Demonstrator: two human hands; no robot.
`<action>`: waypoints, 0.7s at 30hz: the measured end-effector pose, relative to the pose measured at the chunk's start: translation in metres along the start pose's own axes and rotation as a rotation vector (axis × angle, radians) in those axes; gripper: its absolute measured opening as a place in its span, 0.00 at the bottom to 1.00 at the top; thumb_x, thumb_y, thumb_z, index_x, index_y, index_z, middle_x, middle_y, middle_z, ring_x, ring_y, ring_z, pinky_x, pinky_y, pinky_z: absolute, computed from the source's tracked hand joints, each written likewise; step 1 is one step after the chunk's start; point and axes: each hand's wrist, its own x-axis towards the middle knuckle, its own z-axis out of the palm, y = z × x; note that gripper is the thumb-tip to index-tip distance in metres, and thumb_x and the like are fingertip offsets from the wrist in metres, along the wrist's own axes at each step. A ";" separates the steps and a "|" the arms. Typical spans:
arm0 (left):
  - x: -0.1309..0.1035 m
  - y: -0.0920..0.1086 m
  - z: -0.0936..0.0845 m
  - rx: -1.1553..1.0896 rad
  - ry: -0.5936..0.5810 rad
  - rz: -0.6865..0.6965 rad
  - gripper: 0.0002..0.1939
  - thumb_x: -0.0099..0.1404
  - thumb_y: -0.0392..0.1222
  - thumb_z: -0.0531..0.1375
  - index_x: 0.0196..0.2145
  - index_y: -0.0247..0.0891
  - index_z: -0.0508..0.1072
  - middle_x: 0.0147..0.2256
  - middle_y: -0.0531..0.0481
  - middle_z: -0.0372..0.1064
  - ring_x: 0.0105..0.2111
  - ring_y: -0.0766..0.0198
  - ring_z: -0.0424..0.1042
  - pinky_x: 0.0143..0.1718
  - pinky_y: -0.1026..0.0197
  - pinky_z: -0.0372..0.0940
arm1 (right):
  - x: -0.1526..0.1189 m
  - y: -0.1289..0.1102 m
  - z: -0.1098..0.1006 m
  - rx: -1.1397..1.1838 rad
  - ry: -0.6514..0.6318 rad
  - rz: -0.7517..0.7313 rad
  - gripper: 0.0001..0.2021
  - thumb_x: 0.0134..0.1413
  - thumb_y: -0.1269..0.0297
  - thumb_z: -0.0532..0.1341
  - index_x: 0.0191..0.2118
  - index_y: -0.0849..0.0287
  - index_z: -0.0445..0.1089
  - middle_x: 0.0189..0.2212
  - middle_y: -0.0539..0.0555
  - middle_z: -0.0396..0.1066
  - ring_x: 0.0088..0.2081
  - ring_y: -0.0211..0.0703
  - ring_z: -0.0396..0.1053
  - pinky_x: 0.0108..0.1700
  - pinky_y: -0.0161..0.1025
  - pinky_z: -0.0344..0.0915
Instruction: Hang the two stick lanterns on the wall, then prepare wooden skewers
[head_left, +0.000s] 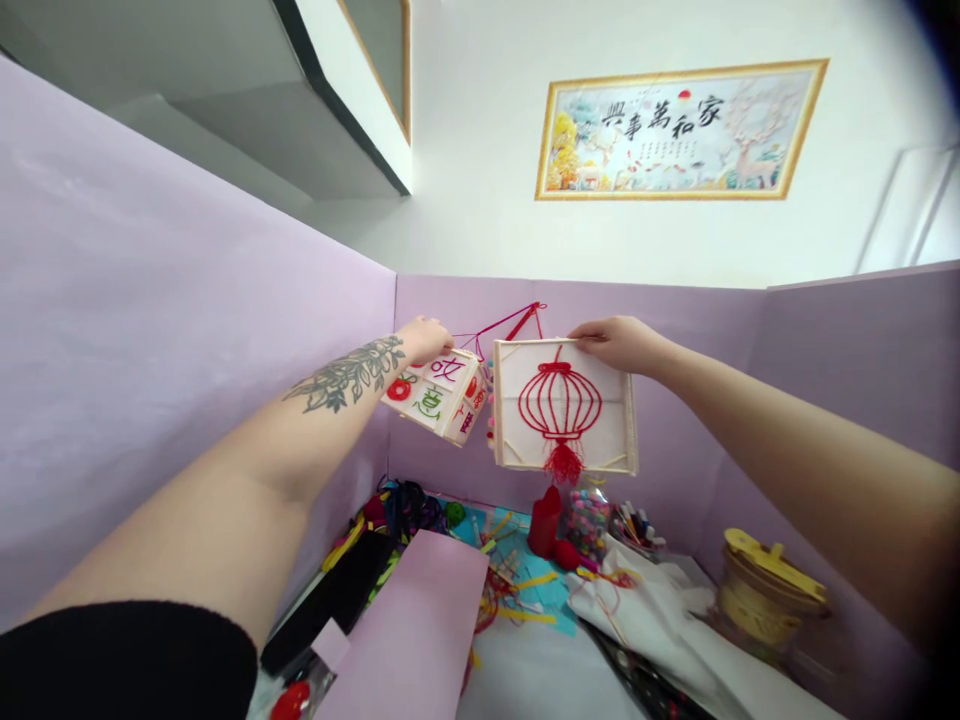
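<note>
My left hand [426, 340] is closed on the top edge of a white box-shaped lantern [436, 395], which tilts and bears coloured characters and red shapes. My right hand [616, 343] pinches the top edge of a square white framed panel [562, 405] with a red lantern figure and a red tassel [563, 462]. Both pieces are held up in the air, side by side. Purple and red cords [510, 318] rise between them to a red stick. Pom-poms partly show between the two pieces.
Lilac panels [195, 330] surround the table. Below lie a pink board [420, 625], a black case [330, 600], scattered yellow strips, a red roll [545, 522], a jar of pom-poms [589, 520], white cloth [660, 610] and a yellow-lidded bucket [769, 595]. A framed picture [682, 130] hangs behind.
</note>
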 end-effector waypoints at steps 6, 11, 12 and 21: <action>-0.007 0.010 -0.006 -0.057 -0.052 0.000 0.15 0.67 0.43 0.51 0.42 0.46 0.77 0.45 0.47 0.75 0.46 0.58 0.69 0.46 0.56 0.58 | -0.001 0.002 0.001 -0.013 -0.002 -0.006 0.16 0.54 0.62 0.54 0.43 0.54 0.77 0.40 0.51 0.77 0.42 0.47 0.74 0.46 0.39 0.68; -0.013 0.017 -0.007 -0.112 -0.121 0.021 0.14 0.65 0.43 0.53 0.41 0.47 0.78 0.42 0.47 0.76 0.43 0.58 0.71 0.45 0.56 0.59 | 0.000 0.009 0.005 -0.022 -0.001 0.006 0.18 0.55 0.63 0.53 0.46 0.54 0.76 0.42 0.52 0.77 0.44 0.49 0.73 0.48 0.42 0.68; -0.015 0.017 -0.006 -0.122 -0.125 0.027 0.14 0.65 0.43 0.53 0.41 0.47 0.77 0.42 0.48 0.76 0.42 0.58 0.71 0.44 0.57 0.59 | 0.000 0.010 0.005 -0.027 -0.005 0.005 0.18 0.55 0.64 0.52 0.47 0.55 0.76 0.43 0.52 0.76 0.45 0.50 0.73 0.49 0.43 0.68; -0.032 0.023 0.002 -0.172 -0.096 0.060 0.09 0.64 0.41 0.56 0.37 0.44 0.76 0.40 0.51 0.77 0.37 0.62 0.70 0.39 0.57 0.57 | 0.001 0.013 -0.004 -0.084 -0.035 0.061 0.19 0.59 0.67 0.53 0.51 0.58 0.74 0.49 0.57 0.74 0.51 0.51 0.70 0.54 0.41 0.63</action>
